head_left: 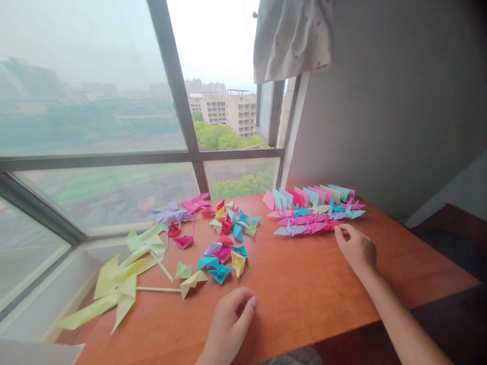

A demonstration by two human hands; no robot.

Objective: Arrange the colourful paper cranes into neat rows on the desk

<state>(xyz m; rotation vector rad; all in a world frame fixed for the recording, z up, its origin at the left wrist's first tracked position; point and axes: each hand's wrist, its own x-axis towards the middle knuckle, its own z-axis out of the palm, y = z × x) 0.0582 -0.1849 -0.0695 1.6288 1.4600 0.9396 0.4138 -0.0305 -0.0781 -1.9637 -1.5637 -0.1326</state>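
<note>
My right hand [356,247] is at the right end of the nearest row of folded paper cranes, its fingers pinched together at a red paper crane [332,225]. The exact contact at the fingertips is small and hard to make out. Beside that crane lie a magenta crane [314,228] and a lavender crane [290,229]. Nearer the front edge, my left hand [231,322] rests on the wooden table [289,294] with its fingers curled in and nothing visible in them. Folded paper boats, among them a blue boat [220,274], lie beyond it.
Yellow [116,288], pale green [146,244] and purple [172,213] paper pinwheels lie at the left. Behind the cranes stands a row of folded paper planes [309,196]. Windows [95,76] border the table, with a curtain [292,40] above and a grey wall [380,111] at right.
</note>
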